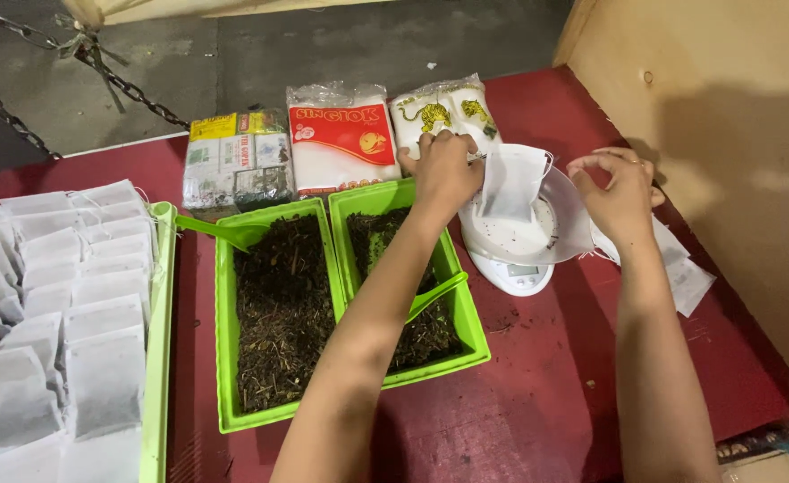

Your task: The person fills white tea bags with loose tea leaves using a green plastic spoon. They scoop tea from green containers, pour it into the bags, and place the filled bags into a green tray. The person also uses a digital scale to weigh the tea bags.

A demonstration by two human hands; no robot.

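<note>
- As you look down past your forearms, the nearest things are the filled white sachets [81, 358], laid overlapping in rows on a long green tray [156, 376] at your left — a good number look finished already.
- In front of you two green tubs sit side by side on the red tabletop [537, 402]; the left tub [226, 358] is heaped with dark dried leaf and twigs, and the right tub [475, 340] holds the same, seemingly somewhat less.
- A green scoop [220, 233] rests at the far-left corner of the left tub, and a second green scoop [437, 293] lies in the right tub, its handle showing under your left arm; neither is in your grip.
- Your left hand [446, 170] is closed, pinching the top edge of an empty white filter bag [512, 182] that hangs over the clear bowl [566, 234] on the small white scale [510, 268].
- Your right hand [620, 192] hovers just beside the bowl with fingers curled and thumb and forefinger near each other — I cannot tell whether it grips the bag's string or nothing.
- Judging from this, the bag in hand is not yet filled or closed, and loose empty bags [685, 273] lie by your right wrist.
- Farthest off, three sealed packets [341, 134] stand in a row.
</note>
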